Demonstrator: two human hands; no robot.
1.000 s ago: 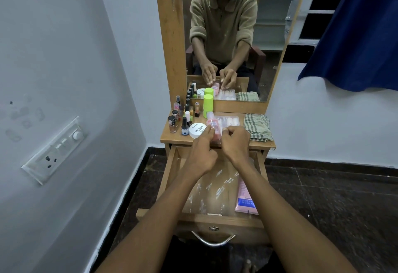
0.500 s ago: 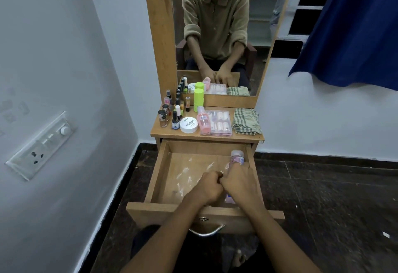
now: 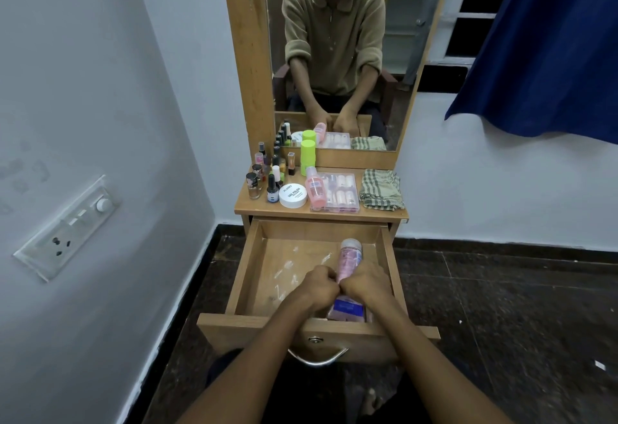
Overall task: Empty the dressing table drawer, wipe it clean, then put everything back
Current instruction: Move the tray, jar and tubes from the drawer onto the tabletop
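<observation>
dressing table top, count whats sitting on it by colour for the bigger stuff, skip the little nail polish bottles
Green: 1, the lime green tube
Pink: 1, the pink bottle
White: 1, the white round jar
Clear: 1, the clear nail box
Checked: 1, the folded cloth
Total: 5

The round white jar (image 3: 293,195) on the dressing table top carries the one label that reads: "NAIL POLISH" in dark capitals across its lid, with a smaller line under it too fine to make out. The blue label on the pink packet (image 3: 346,308) in the wooden drawer (image 3: 317,330) is too blurred to read.
</observation>
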